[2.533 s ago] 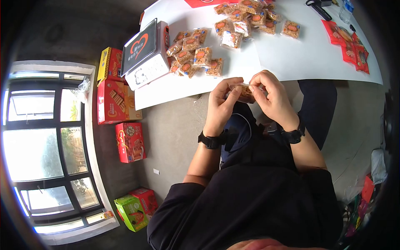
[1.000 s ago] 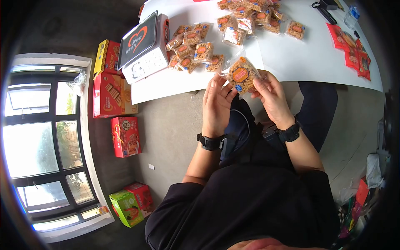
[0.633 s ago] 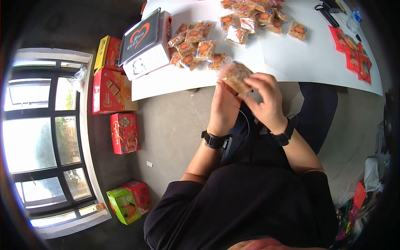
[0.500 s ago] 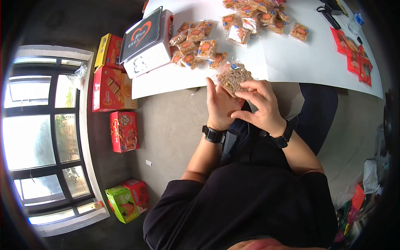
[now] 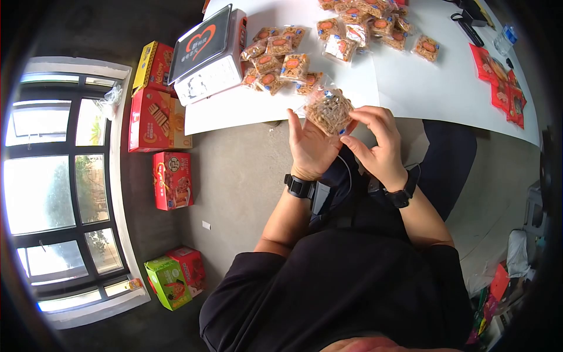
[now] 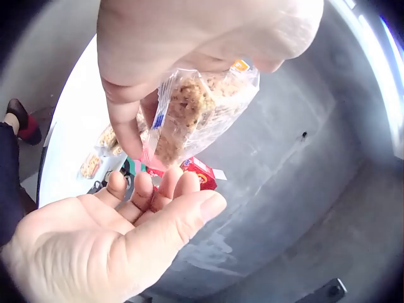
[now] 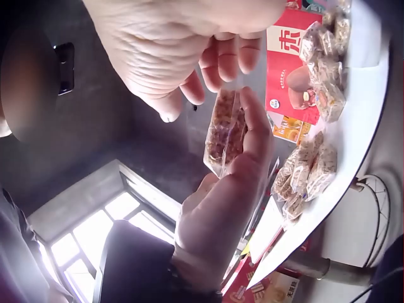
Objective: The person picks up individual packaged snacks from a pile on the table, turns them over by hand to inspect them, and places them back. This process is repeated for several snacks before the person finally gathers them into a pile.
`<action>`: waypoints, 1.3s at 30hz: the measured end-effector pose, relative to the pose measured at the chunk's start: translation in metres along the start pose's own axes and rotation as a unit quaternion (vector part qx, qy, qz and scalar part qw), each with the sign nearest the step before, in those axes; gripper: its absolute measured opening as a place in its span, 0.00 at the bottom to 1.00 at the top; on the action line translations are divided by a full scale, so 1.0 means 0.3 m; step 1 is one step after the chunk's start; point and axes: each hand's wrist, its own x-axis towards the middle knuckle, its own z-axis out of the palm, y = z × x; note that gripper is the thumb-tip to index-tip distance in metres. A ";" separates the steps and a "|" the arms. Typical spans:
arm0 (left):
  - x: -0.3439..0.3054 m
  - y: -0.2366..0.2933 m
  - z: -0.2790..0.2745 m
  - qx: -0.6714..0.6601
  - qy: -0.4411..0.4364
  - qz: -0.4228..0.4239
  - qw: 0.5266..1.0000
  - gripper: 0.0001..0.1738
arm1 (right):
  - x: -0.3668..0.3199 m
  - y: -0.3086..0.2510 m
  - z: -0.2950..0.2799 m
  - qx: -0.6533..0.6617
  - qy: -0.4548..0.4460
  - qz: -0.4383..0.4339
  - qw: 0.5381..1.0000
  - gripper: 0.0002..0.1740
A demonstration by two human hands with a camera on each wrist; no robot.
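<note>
A clear-wrapped square sachima snack (image 5: 328,111), made of short brown strands, is above the near edge of the white table (image 5: 422,97). It lies tilted on the fingers of my left hand (image 5: 308,149), which is palm up with the thumb out to the side. My right hand (image 5: 381,141) touches its right edge with the fingertips. In the right wrist view the right thumb is apart from the snack (image 7: 224,136). The left wrist view has the right hand (image 6: 208,38) covering the top of the wrapper (image 6: 214,120).
Two piles of the same wrapped snacks (image 5: 267,61) lie on the table, with a single one (image 5: 426,48) off to the right. At left stands a white box (image 5: 208,64) with a heart. Red pouches (image 5: 498,82) and a water bottle (image 5: 505,40) are at right. Several cartons (image 5: 173,182) stand on the floor.
The snack was held low between both hands, then raised label side up and turned over, its plain side now facing up. The left hand has spread under it; the right hand has loosened.
</note>
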 end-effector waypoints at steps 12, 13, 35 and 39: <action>-0.026 -0.025 0.088 0.355 0.025 0.063 0.932 0.33 | -0.048 0.025 0.027 0.160 -0.062 0.191 0.967 0.30; -0.027 -0.020 0.092 0.367 0.049 0.091 0.924 0.33 | -0.057 0.037 0.028 0.242 -0.059 0.226 0.942 0.26; 0.046 -0.019 -0.030 0.276 0.087 0.037 0.956 0.26 | -0.002 0.141 0.021 0.581 0.006 0.418 0.698 0.23; 0.080 -0.015 -0.036 0.280 0.090 0.032 0.955 0.27 | 0.016 0.155 0.029 0.536 0.015 0.438 0.721 0.23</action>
